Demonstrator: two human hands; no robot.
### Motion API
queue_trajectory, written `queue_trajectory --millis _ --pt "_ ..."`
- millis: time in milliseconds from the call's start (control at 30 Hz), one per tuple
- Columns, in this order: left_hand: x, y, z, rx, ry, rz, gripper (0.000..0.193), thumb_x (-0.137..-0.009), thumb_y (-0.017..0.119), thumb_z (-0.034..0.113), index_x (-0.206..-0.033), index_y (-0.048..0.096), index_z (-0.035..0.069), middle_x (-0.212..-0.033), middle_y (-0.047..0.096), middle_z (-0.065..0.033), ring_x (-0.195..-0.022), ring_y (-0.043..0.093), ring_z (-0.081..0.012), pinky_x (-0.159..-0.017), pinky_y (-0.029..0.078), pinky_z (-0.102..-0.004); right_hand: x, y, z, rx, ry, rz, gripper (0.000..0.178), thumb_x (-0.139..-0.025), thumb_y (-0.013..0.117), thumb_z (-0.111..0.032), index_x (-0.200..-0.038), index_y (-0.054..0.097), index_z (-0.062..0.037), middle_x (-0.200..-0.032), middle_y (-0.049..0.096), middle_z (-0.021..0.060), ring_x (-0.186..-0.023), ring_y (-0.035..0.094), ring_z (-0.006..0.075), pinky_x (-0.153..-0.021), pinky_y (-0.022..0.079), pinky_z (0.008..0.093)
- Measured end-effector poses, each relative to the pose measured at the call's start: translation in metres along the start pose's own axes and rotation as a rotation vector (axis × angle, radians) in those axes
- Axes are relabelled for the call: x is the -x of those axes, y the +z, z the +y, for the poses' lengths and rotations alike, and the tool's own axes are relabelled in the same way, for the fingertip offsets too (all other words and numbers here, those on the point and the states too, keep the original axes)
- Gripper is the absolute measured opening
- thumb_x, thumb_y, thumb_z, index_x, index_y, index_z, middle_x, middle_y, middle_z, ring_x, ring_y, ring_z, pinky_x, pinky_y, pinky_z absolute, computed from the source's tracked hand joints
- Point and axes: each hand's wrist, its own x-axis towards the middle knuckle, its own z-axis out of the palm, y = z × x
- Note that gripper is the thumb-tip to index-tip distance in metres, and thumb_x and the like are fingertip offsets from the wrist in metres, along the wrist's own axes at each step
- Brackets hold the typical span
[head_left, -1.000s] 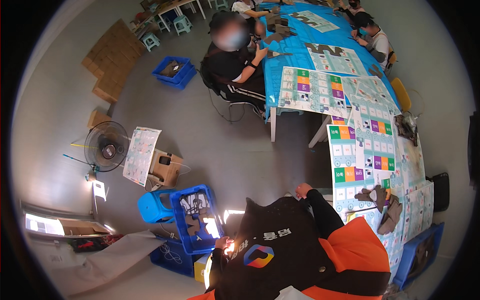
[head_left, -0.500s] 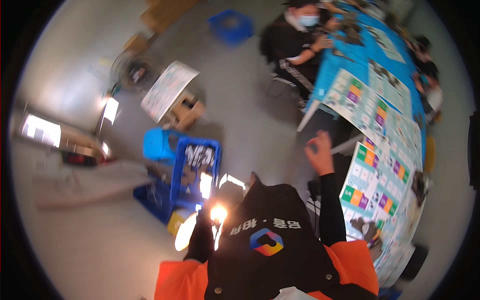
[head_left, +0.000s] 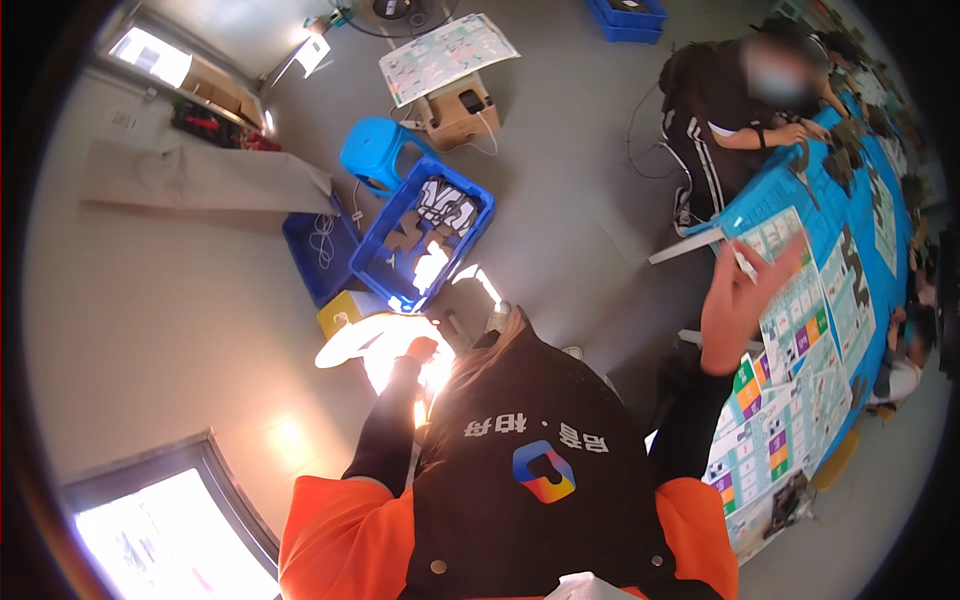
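My right hand (head_left: 738,312) is raised at the near end of the long table, over the edge of the printed sheets (head_left: 790,350). Its fingers are spread, and nothing shows in them. My left hand (head_left: 422,349) is low on the left, by a glaring, sunlit surface (head_left: 375,340). Glare hides its fingers and anything they may hold. Just beyond it stands a blue crate (head_left: 366,262) with brown and black-and-white pieces (head_left: 446,206) inside. I wear a dark apron (head_left: 530,400) over orange sleeves.
A blue stool (head_left: 366,148) stands behind the crate, and a second blue crate (head_left: 300,235) with a white cord beside it. Farther back, a sheet-topped cardboard box (head_left: 458,112) sits on the floor. A masked person (head_left: 715,100) works at the blue-covered table (head_left: 770,195).
My view has turned, so the crates and table have shifted. My right hand has risen, its curled fingers now spread. My left hand has come into view in the bright light.
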Motion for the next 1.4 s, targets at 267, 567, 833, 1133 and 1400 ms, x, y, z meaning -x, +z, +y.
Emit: queue_trajectory --millis 267,567,833,1133,1400 --pt "0.052 -0.145 0.464 0.151 0.243 0.659 0.064 -0.091 0.033 0.053 -0.064 0.064 0.004 -0.075 0.062 -0.0213 -0.074 0.059 -0.0394 -0.069 0.046 -0.0471 0.049 -0.010 -0.040 0.105 -0.475 0.403 0.046 -0.076 0.049 0.008 -0.121 0.045 -0.0031 -0.126 0.040 0.0206 -0.066 0.048 0.0147 -0.054 0.043 0.0246" --pt "0.090 -0.162 0.642 0.104 0.835 0.740 0.059 -0.094 0.030 0.041 -0.060 0.061 0.003 -0.062 0.059 -0.0187 -0.065 0.058 -0.0380 -0.062 0.047 -0.0452 0.018 0.027 -0.032 0.223 -0.248 0.085 0.045 -0.072 0.041 0.009 -0.113 0.052 -0.0032 -0.124 0.035 0.0185 -0.105 0.045 0.0302 -0.060 0.043 0.0290" --pt "0.022 -0.097 0.498 -0.079 0.535 0.389 0.063 -0.091 0.030 0.049 -0.065 0.063 0.002 -0.066 0.062 -0.0170 -0.073 0.060 -0.0374 -0.074 0.046 -0.0442 0.020 -0.050 -0.058 0.532 -0.879 0.514 0.038 -0.085 0.056 -0.022 -0.116 0.048 -0.0017 -0.117 0.043 0.0206 -0.092 0.055 0.0191 -0.070 0.048 0.0273" --pt "-0.089 -0.107 0.288 -0.270 0.170 -0.126 0.057 -0.090 0.032 0.044 -0.069 0.064 0.002 -0.063 0.064 -0.0136 -0.063 0.064 -0.0275 -0.072 0.049 -0.0423 -0.023 0.046 0.001 0.692 -0.738 0.243 0.014 -0.073 0.064 -0.009 -0.088 0.062 -0.0101 -0.133 0.041 0.0197 -0.127 0.034 0.0388 -0.097 0.035 0.0552" --pt "-0.170 -0.102 0.093 0.199 -0.080 -0.274 0.030 -0.090 0.044 0.029 -0.082 0.063 0.008 -0.061 0.061 -0.0031 -0.049 0.060 -0.0165 -0.045 0.047 -0.0262 -0.009 0.109 -0.040 0.722 -0.984 0.235 0.010 -0.079 0.066 0.000 -0.088 0.063 0.0021 -0.078 0.063 0.0120 -0.067 0.060 0.0225 -0.062 0.052 0.0335"
